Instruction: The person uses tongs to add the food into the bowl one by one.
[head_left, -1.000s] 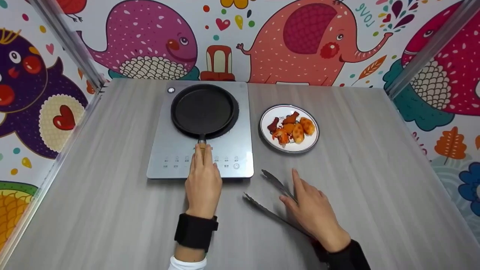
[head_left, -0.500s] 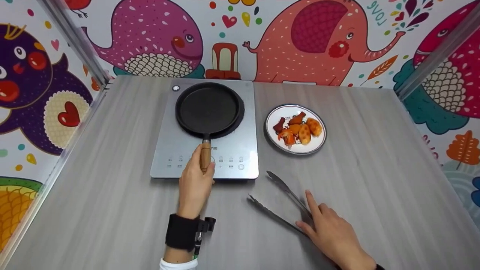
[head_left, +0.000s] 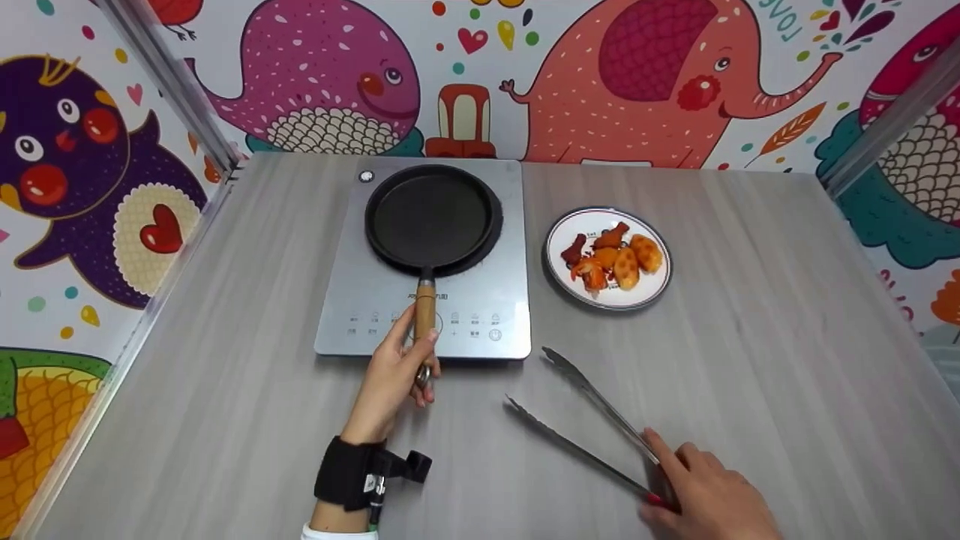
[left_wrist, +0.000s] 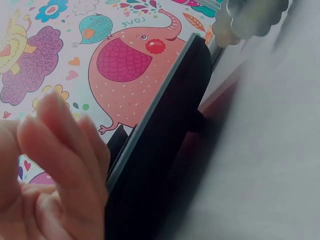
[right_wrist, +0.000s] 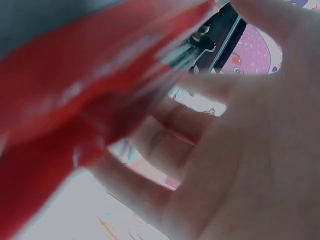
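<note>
A black frying pan (head_left: 431, 217) with a wooden handle (head_left: 425, 304) sits on a silver induction cooker (head_left: 480, 292). My left hand (head_left: 394, 371) holds that handle near its end, thumb across the top and other fingers partly hidden beneath. In the left wrist view its curled fingers (left_wrist: 65, 145) show beside the cooker's dark side. At the lower right my right hand (head_left: 709, 491) grips metal tongs (head_left: 592, 394) whose arms are spread, tips pointing up-left. The right wrist view shows the tongs' red grips (right_wrist: 95, 110) blurred against the palm and fingers.
Right of the cooker stands a white plate (head_left: 566, 281) with a dark rim, bearing chicken drumsticks (head_left: 611, 236), potato-like pieces (head_left: 646, 255) and a reddish piece (head_left: 592, 276). Cartoon-printed walls (head_left: 555, 75) enclose the grey table (head_left: 247, 300) at the back and sides.
My left hand has slid down and round the pan handle, uncovering more wood. The right hand has drawn back toward the lower right, along the tongs to their rear end.
</note>
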